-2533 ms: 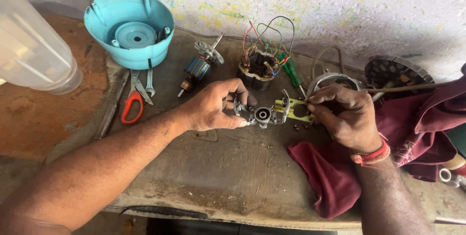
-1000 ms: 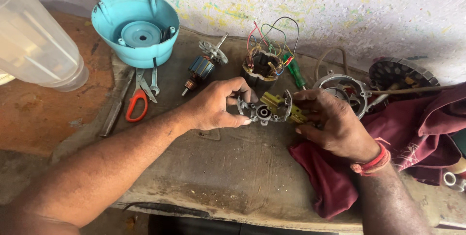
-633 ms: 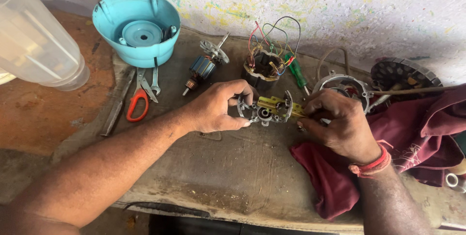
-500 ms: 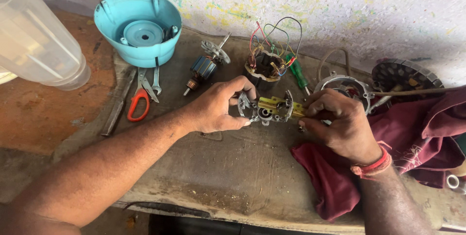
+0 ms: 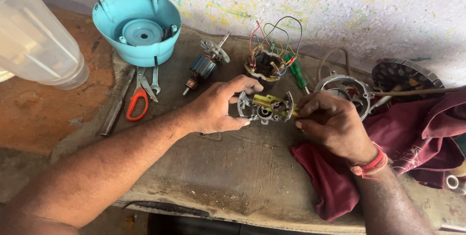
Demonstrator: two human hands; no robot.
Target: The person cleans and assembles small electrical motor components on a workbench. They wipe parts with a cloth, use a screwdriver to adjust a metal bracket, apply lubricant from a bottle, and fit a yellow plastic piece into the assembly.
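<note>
Head view: one metal motor bracket (image 5: 265,109) is gripped mid-worktop (image 5: 233,176) between two hands, left hand (image 5: 218,109) fingers closed around its left end, right hand (image 5: 330,123) fingers pinched on its right end.

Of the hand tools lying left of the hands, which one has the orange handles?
The pliers, just below the blue housing. The small spanner beside them and the long flat tool to their left are bare grey metal.
</note>
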